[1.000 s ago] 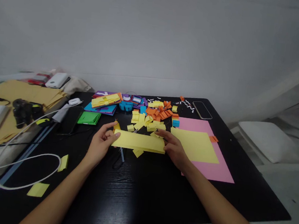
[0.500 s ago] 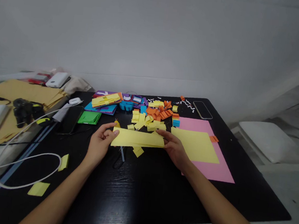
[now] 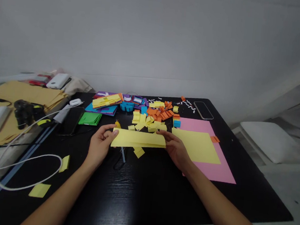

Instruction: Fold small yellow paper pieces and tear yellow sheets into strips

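Observation:
A folded yellow paper strip (image 3: 139, 139) is stretched between my two hands above the black table. My left hand (image 3: 100, 144) pinches its left end, thumb on top. The right end is gripped by my right hand (image 3: 175, 147), whose fingers lie partly behind the paper. Just beyond the strip are small yellow paper pieces (image 3: 152, 124) and a heap of orange ones (image 3: 162, 113). A yellow sheet (image 3: 202, 146) rests on a larger pink sheet (image 3: 220, 171) beside my right hand.
Stacked coloured papers (image 3: 106, 101) and green paper (image 3: 89, 118) lie at the back left. A white cable (image 3: 24, 188) loops across the left side of the black table (image 3: 141, 197). One phone (image 3: 203, 110) is at the back right, another dark one (image 3: 71, 120) at the left.
The right end of the yellow strip has shifted very slightly, and its lower layer looks a little closer to the upper one. Both hands keep their hold.

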A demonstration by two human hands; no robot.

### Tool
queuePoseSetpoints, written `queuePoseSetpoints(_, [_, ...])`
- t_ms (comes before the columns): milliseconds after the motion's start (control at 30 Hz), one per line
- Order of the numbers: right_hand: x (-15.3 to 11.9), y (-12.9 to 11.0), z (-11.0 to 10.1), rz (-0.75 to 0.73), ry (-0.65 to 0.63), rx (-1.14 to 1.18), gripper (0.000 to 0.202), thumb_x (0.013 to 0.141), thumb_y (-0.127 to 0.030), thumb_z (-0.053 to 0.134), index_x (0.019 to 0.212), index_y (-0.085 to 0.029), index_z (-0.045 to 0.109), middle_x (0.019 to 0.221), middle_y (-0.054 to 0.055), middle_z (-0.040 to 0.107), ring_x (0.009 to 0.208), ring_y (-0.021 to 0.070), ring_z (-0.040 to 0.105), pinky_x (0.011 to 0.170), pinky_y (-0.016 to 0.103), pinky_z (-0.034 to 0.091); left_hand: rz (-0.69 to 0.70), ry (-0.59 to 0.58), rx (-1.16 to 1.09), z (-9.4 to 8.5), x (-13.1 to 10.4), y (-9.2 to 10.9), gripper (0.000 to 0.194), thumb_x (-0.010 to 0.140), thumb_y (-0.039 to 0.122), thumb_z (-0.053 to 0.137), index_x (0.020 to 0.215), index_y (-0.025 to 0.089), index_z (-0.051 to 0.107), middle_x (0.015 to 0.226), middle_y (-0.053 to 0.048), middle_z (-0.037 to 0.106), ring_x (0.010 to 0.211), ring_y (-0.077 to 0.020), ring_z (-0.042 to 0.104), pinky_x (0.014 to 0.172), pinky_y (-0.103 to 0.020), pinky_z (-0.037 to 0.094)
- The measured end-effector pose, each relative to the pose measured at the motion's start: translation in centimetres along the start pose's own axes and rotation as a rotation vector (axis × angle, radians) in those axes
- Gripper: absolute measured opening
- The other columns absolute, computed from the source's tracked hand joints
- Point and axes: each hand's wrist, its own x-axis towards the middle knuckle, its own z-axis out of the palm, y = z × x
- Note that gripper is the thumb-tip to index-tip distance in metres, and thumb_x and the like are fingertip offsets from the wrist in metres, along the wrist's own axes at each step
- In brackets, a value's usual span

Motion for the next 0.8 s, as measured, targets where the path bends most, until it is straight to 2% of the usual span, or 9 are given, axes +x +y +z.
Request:
queuePoseSetpoints(133, [-0.01, 0.0, -0.06, 0.009, 0.027, 0.002, 0.034, 0.068, -0.02, 0.069, 0.099, -0.024, 0.081, 0.112, 0.004, 0.078, 0.107, 0.0275, 0.068, 0.093, 0.04, 0.052, 0.022, -0.002, 0.007, 0.05, -0.09, -0.09, 0.044, 0.08, 0.045, 0.081, 0.11, 0.017, 0.067, 0.05, 0.01, 0.05, 0.044, -0.0093, 0.051, 0.051, -0.02, 0.042])
queuePoseSetpoints(233, [-0.03, -0.05, -0.11, 0.008, 0.009, 0.002, 0.036, 0.068, -0.019, 0.067, 0.1, -0.023, 0.081, 0.11, 0.005, 0.079, 0.101, 0.0265, 0.07, 0.093, 0.041, 0.053, 0.03, -0.003, 0.012, 0.08, -0.16, -0.05, 0.041, 0.08, 0.043, 0.081, 0.11, 0.017, 0.067, 0.051, 0.01, 0.051, 0.044, -0.0091, 0.051, 0.05, -0.02, 0.043])
queuePoseSetpoints(567, [-0.01, -0.24, 0.02, 0.016, 0.03, 0.029, 0.032, 0.068, -0.022, 0.069, 0.097, -0.022, 0.082, 0.111, 0.006, 0.079, 0.102, 0.0271, 0.071, 0.088, 0.037, 0.055, 0.01, 0.011, 0.022, 0.06, -0.17, -0.12, 0.044, 0.08, 0.048, 0.08, 0.108, 0.018, 0.066, 0.048, 0.009, 0.053, 0.041, -0.0093, 0.049, 0.045, -0.019, 0.039])
queuePoseSetpoints(733, [-0.19, -0.03, 0.05, 0.012, 0.091, -0.083, 0.028, 0.07, -0.03, 0.08, 0.097, -0.024, 0.08, 0.112, 0.005, 0.079, 0.102, 0.0277, 0.072, 0.085, 0.036, 0.056, -0.006, 0.016, 0.034, 0.23, -0.31, -0.08, 0.047, 0.078, 0.051, 0.081, 0.107, 0.018, 0.065, 0.048, 0.009, 0.052, 0.041, -0.0097, 0.048, 0.045, -0.019, 0.038])
queuePoseSetpoints(800, [-0.14, 0.32, -0.16, 0.001, 0.12, -0.156, 0.028, 0.068, -0.034, 0.085, 0.093, -0.024, 0.079, 0.105, 0.005, 0.08, 0.098, 0.0279, 0.073, 0.081, 0.036, 0.056, -0.027, -0.018, 0.027, 0.25, -0.4, -0.12, 0.048, 0.077, 0.052, 0.082, 0.107, 0.018, 0.065, 0.05, 0.008, 0.056, 0.042, -0.0106, 0.05, 0.045, -0.02, 0.037])
